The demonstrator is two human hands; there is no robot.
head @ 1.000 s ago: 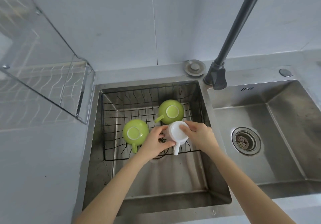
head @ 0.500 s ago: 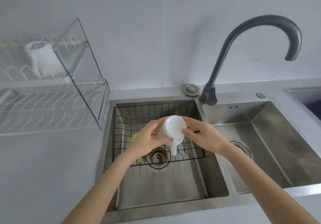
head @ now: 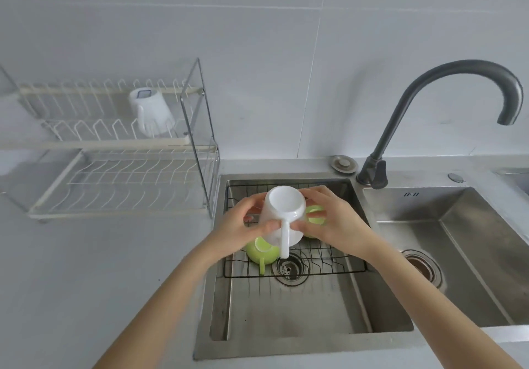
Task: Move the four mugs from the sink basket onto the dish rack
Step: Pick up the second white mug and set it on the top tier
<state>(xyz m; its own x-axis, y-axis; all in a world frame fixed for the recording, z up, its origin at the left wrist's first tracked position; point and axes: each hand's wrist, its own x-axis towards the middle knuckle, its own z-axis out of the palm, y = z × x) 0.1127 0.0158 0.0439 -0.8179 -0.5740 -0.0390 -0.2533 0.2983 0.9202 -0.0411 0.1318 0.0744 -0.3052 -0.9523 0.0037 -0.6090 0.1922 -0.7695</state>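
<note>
I hold a white mug (head: pixel 283 217) upside down above the sink basket (head: pixel 329 265), its handle pointing toward me. My left hand (head: pixel 243 222) grips its left side and my right hand (head: pixel 335 222) its right side. Below it, one green mug (head: pixel 262 250) lies upside down in the black wire basket. A second green mug (head: pixel 315 215) shows partly behind my right hand. Another white mug (head: pixel 150 114) stands upside down on the upper tier of the dish rack (head: pixel 114 168) at the left.
A dark curved faucet (head: pixel 429 105) rises between the left sink and the right sink basin (head: pixel 458 254). The grey counter (head: pixel 100 283) runs left of the sink under the rack. A drain (head: pixel 289 268) lies under the basket's front edge.
Both hands have lifted the white mug up out of the basket. The view has tilted upward, bringing the dish rack and its white mug fully into sight.
</note>
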